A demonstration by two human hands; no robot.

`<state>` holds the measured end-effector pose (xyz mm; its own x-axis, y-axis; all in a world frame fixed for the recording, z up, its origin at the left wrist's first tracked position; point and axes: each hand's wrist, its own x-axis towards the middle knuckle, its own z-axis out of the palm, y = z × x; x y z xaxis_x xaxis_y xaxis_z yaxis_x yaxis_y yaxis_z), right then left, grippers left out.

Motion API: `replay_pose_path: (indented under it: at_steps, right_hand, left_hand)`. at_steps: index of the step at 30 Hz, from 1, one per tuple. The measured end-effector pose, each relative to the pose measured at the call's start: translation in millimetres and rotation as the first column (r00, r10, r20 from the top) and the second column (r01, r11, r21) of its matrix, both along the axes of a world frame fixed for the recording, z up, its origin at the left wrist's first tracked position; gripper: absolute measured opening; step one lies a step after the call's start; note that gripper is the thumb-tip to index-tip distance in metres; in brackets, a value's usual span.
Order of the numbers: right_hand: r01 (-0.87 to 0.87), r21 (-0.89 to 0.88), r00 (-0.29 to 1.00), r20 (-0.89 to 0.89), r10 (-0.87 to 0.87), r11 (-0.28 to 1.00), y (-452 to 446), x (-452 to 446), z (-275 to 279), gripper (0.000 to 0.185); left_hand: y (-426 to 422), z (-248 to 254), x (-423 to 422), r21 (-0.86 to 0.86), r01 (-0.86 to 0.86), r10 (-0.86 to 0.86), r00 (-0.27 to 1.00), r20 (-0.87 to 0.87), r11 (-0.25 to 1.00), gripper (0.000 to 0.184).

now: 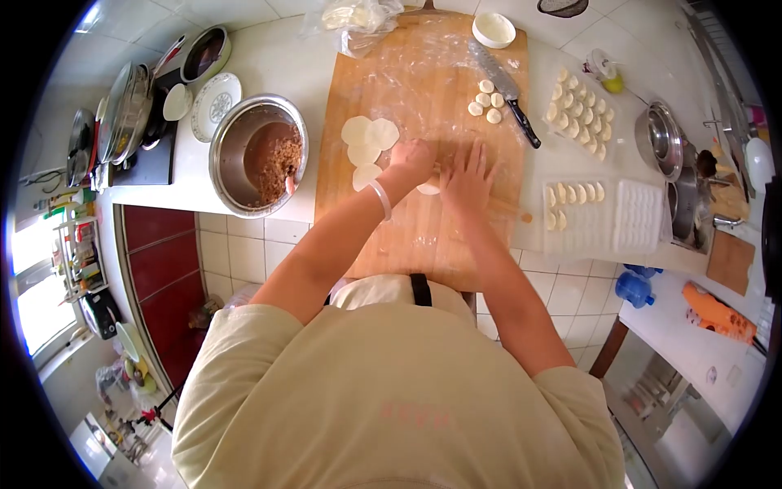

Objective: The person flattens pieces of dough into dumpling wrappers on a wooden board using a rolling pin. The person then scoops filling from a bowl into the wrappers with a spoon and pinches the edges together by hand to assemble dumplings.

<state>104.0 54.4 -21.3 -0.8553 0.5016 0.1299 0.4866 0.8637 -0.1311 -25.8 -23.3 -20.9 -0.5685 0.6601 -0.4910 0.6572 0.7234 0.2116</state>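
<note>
On the floury wooden board (407,90), my left hand (412,160) is closed at the edge of a small dough round (429,185). Its fingertips are partly hidden. My right hand (467,179) lies flat beside it with fingers stretched forward; a rolling pin may be under the palm, but I cannot make it out. Several thin dough wrappers (371,137) lie overlapping to the left of my left hand. Beyond my right hand sit several small dough pieces (486,99) and a black-handled knife (503,81).
Left of the board stands a metal pot (218,163) with minced filling (277,167). A white bowl (494,30) is at the far edge. Right are rows of dumplings (580,114) and a white tray (570,232) with several more. A plastic bag (354,24) lies at the back.
</note>
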Motion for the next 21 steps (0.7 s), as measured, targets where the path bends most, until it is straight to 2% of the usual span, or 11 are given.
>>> replay_pose_path:
  at_steps: [1, 3, 6, 10, 12, 13, 14, 16, 17, 19, 21]
  right_hand:
    - [-0.038, -0.043, 0.999, 0.022, 0.039, 0.998, -14, 20, 3, 0.061]
    - [-0.078, -0.092, 0.995, 0.046, 0.083, 0.993, -45, 55, 5, 0.060]
    - [-0.074, -0.161, 0.996, 0.039, 0.081, 0.984, -57, 70, 5, 0.059]
    - [-0.082, -0.123, 0.994, 0.058, 0.090, 0.989, -26, 31, 13, 0.059]
    - [-0.110, -0.107, 0.992, 0.050, 0.116, 0.988, -30, 49, 15, 0.059]
    - [-0.172, -0.166, 0.983, 0.040, 0.181, 0.971, -39, 73, 18, 0.058]
    - [-0.235, -0.223, 0.969, 0.020, 0.246, 0.946, -41, 83, 18, 0.057]
    - [-0.208, -0.190, 0.977, 0.014, 0.214, 0.960, -29, 88, 13, 0.055]
    - [-0.186, -0.154, 0.982, 0.007, 0.189, 0.970, -23, 91, 11, 0.054]
    - [-0.214, -0.143, 0.977, -0.011, 0.214, 0.966, -16, 87, 7, 0.053]
    - [-0.236, -0.128, 0.972, -0.023, 0.235, 0.963, -13, 88, 3, 0.052]
  left_hand:
    - [-5, 5, 0, 0.005, -0.001, 0.001, 1.000, 0.001, 1.000, 0.021]
    - [-27, 19, 1, 0.236, -0.212, 0.183, 0.973, 0.141, 0.948, 0.021]
    - [-37, 12, 4, 0.188, -0.190, 0.144, 0.962, 0.231, 0.964, 0.021]
    - [-21, 33, 19, 0.051, -0.136, 0.126, 0.979, 0.159, 0.989, 0.020]
    - [-37, 13, 23, 0.359, -0.188, 0.143, 0.978, 0.149, 0.914, 0.020]
    - [-45, 12, 19, 0.393, -0.311, 0.177, 0.923, 0.341, 0.866, 0.024]
    - [-48, 16, 4, 0.400, -0.305, 0.173, 0.927, 0.333, 0.864, 0.024]
    - [-50, 24, -15, 0.439, -0.224, 0.275, 0.960, -0.057, 0.870, 0.037]
    - [-35, 21, -20, 0.440, -0.219, 0.272, 0.961, -0.059, 0.871, 0.037]
    - [19, 15, -37, 0.606, -0.027, 0.104, 0.990, -0.092, 0.795, 0.052]
    - [75, 18, -43, 0.614, 0.270, -0.121, 0.954, -0.273, 0.742, 0.062]
